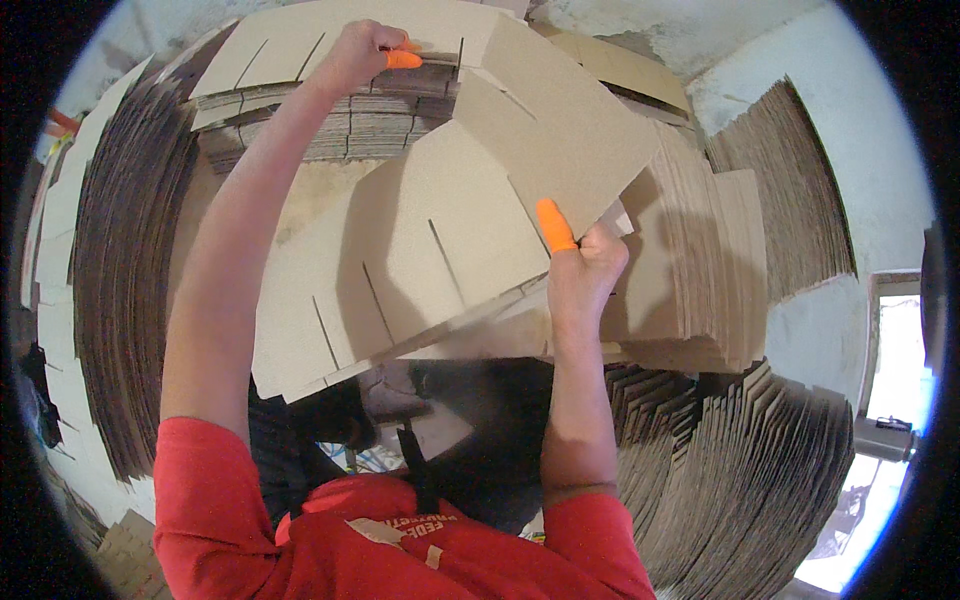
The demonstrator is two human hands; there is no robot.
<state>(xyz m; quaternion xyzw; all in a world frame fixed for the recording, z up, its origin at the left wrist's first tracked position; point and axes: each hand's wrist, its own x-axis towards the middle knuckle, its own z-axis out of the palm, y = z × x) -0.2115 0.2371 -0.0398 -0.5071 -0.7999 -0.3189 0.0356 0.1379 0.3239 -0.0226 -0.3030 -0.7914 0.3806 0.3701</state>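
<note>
A tan cardboard sheet (575, 120) with cut slots is held up at a slant between both hands. My left hand (368, 58), reaching far forward, is closed on its far left edge; orange covers show on the fingers. My right hand (588, 265) grips the near edge, with an orange cover on the thumb. Its other fingers are mostly hidden by the sheet and hand. Beneath lies another slotted cardboard piece (400, 235), tilted, with the raised sheet's shadow across it. Just past my left hand is a stack of slotted cardboard (345, 125).
Tall cardboard stacks stand at the left (130, 270) and far right (785, 190). Another stack (705, 250) sits right of my right hand. Below it, many upright cardboard pieces (740, 470) lean in rows. A bright opening (895, 370) is at the right edge, beside a pale wall (830, 335).
</note>
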